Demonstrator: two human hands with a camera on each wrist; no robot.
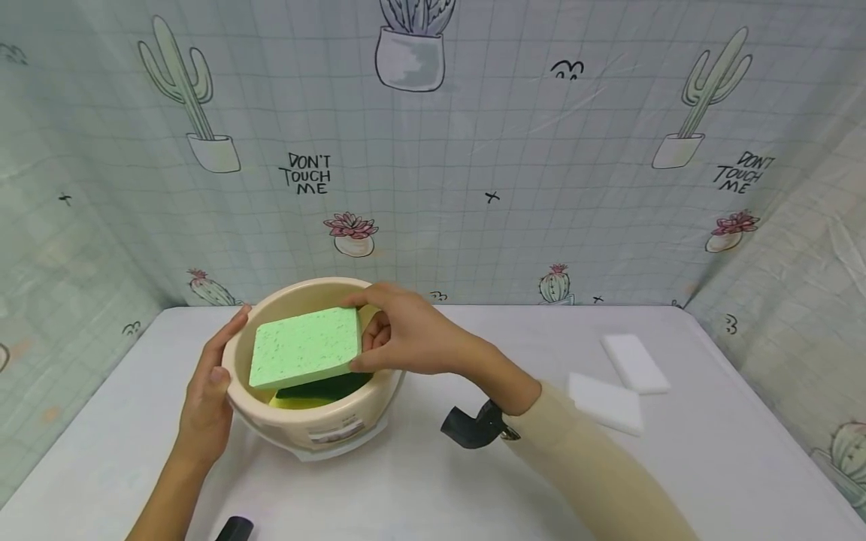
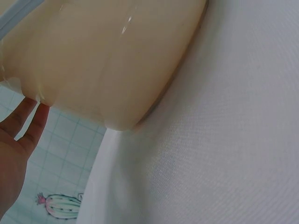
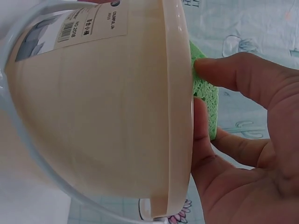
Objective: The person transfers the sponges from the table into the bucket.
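Note:
A cream bucket [image 1: 264, 402] with a label on its front stands on the table at centre left. My right hand [image 1: 413, 330] pinches the right end of a light green sponge [image 1: 307, 346], held tilted at the mouth of the bucket. In the right wrist view, thumb and fingers grip the sponge's end [image 3: 211, 105] right at the rim. My left hand [image 1: 206, 409] steadies the bucket from the left, its fingertips touching the outer wall in the left wrist view. Under the green sponge, a yellow sponge with a dark green side [image 1: 325, 387] lies inside, partly hidden.
Two white blocks [image 1: 636, 364] [image 1: 604, 403] lie on the right of the white table [image 1: 473, 481], close together. A grey-white bucket handle [image 3: 35, 151] hangs down around the bucket's front. Behind the table hangs a cloth printed with cacti [image 1: 467, 165].

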